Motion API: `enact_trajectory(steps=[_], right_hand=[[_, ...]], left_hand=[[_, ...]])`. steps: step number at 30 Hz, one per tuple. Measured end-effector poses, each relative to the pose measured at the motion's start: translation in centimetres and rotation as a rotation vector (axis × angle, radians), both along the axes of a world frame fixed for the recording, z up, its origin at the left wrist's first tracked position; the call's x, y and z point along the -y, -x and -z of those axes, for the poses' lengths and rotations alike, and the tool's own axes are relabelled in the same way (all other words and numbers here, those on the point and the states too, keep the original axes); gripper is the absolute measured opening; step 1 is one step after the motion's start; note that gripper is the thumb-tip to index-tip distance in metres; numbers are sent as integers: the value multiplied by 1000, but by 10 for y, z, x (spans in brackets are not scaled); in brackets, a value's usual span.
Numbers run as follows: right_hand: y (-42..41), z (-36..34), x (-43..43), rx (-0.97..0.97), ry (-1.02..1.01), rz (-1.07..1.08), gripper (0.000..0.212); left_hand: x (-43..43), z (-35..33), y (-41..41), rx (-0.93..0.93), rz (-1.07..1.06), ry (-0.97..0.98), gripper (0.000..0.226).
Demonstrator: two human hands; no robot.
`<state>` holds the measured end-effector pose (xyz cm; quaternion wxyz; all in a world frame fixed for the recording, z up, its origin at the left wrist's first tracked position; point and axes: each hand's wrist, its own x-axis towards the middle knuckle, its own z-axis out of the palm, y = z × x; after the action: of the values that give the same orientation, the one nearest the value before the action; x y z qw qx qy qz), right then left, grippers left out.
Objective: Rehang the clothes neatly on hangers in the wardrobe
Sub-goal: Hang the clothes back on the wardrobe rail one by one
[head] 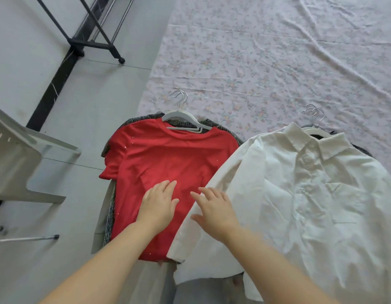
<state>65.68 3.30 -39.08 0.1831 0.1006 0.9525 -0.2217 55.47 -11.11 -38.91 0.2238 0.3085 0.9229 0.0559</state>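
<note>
1. Left hand (158,205) flat on the red short-sleeved t-shirt (168,154); right hand (216,210) spread open on the white collared shirt (311,194) sleeve.
2. Tee's on the grey floor (80,128), white shirt at its 3 o'clock.

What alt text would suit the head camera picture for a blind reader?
Looking down, a person's left hand lies flat on a red T-shirt while the right hand touches the sleeve of a white shirt beside it. Both are on hangers; a floral sheet spreads beyond them.

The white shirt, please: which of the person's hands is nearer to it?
Right. The right hand overlaps the sleeve edge of the white shirt; the left hand lies flat on the red T-shirt.
</note>
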Motion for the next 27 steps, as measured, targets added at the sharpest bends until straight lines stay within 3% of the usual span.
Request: enact_trajectory(steps=[6,15,21,27], right_hand=[[-5,47,10,123,-178,-323,77],[-113,36,-58,181,-196,-193,46],[-159,14,-92,268,-208,-205,60],[-96,-1,-46,59,-103,-133,77]], left_hand=[[22,34,-20,109,19,-28,56],[-7,35,-87,211,98,-43,56],[-26,25,-111,197,96,-80,52],[-22,19,-108,140,-91,-168,48]])
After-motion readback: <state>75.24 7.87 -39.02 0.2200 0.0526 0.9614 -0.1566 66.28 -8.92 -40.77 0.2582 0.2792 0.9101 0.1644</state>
